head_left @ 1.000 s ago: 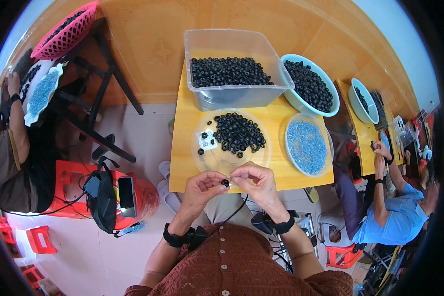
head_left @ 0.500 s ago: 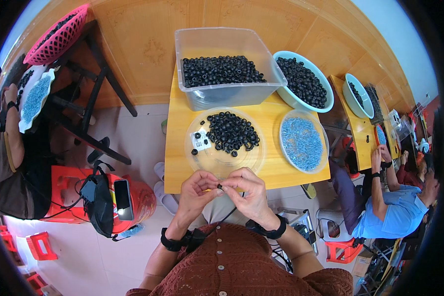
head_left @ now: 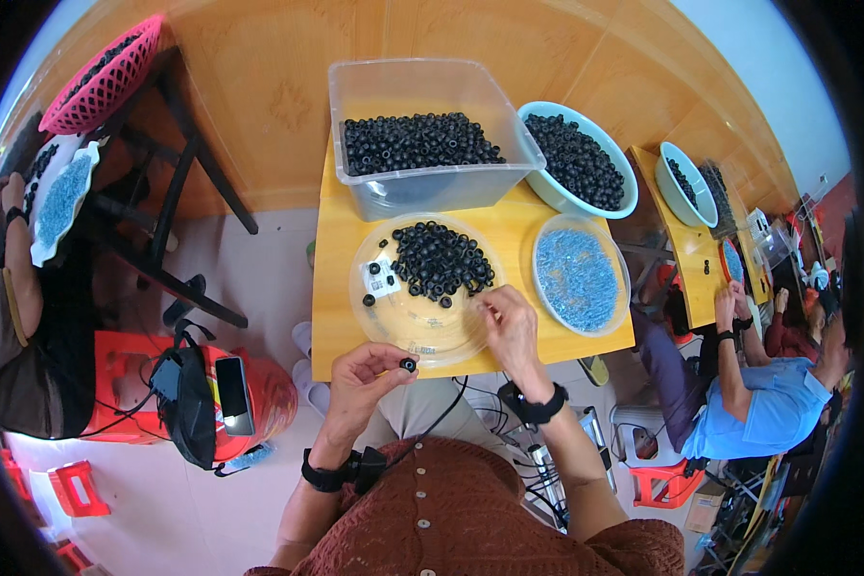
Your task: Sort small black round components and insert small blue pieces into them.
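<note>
Over the front edge of the worktop (head_left: pixel 332 298), the left hand (head_left: pixel 360 376) pinches one black ring (head_left: pixel 408 365), seemingly single-piece handling that calls for steadiness; whether the right hand (head_left: pixel 512 326) grips anything, I can't tell.

Black and Blue Over Yellow

The small ring (head_left: pixel 408 365) pinched in the fingers is black, as is the heap of rings (head_left: pixel 442 257); the fine pieces (head_left: pixel 576 278) in the oval dish are translucent blue; the tabletop (head_left: pixel 514 240) is warm yellow; the big bin (head_left: pixel 432 197) is clear with a greyish cast; the bowl (head_left: pixel 571 200) is pale aqua; the basket (head_left: pixel 106 101) is bright pink, patterned in open lattice; the knitted top (head_left: pixel 470 499) is rust brown with an openwork pattern and pale buttons (head_left: pixel 422 496); a co-worker's shirt (head_left: pixel 763 408) is light blue; the wall panelling (head_left: pixel 259 96) is orange-brown.
</note>
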`<state>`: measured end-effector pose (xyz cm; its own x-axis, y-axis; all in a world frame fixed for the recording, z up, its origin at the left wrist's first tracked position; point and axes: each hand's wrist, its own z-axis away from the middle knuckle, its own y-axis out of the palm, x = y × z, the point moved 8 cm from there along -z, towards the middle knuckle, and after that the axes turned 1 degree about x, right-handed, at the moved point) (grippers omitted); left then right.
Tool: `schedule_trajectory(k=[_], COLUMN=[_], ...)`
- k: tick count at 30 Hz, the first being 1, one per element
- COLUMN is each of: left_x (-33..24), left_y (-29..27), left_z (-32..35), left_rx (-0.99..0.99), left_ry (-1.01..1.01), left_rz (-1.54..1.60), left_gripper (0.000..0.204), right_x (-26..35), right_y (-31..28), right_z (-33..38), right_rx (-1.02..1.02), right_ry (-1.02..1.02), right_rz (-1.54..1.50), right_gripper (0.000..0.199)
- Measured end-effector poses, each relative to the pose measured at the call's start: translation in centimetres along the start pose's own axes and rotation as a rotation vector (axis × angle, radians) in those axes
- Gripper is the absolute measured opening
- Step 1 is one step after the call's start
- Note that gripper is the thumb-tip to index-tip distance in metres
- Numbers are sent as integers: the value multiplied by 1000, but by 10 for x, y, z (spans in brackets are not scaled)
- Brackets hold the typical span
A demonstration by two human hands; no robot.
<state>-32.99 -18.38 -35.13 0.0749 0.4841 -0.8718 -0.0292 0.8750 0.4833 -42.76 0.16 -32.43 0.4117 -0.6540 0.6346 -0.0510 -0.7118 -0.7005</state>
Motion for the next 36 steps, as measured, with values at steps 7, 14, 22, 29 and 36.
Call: schedule_trajectory(k=[7,14,22,29,36], left_x=[1,1,-2,0,-3], left_y=[-1,-1,0,-2,2], left_z=[4,3,2,4,2], left_rx=[0,6,28,41,53], left_ry=[-16,-22,-10,10,2], left_rz=[21,30,18,60,78], left_gripper=[20,19,18,18,18], right_x=[-12,-9,-9,10,-19], right_y=[17,23,28,29,35], right_z=[-24,-27,-28,-20,-16], right_rx=[127,200,242,152,227], right_ry=[-55,-56,-53,-196,262], right_rz=[162,190,179,233,-618], right_gripper=[16,15,14,14,11])
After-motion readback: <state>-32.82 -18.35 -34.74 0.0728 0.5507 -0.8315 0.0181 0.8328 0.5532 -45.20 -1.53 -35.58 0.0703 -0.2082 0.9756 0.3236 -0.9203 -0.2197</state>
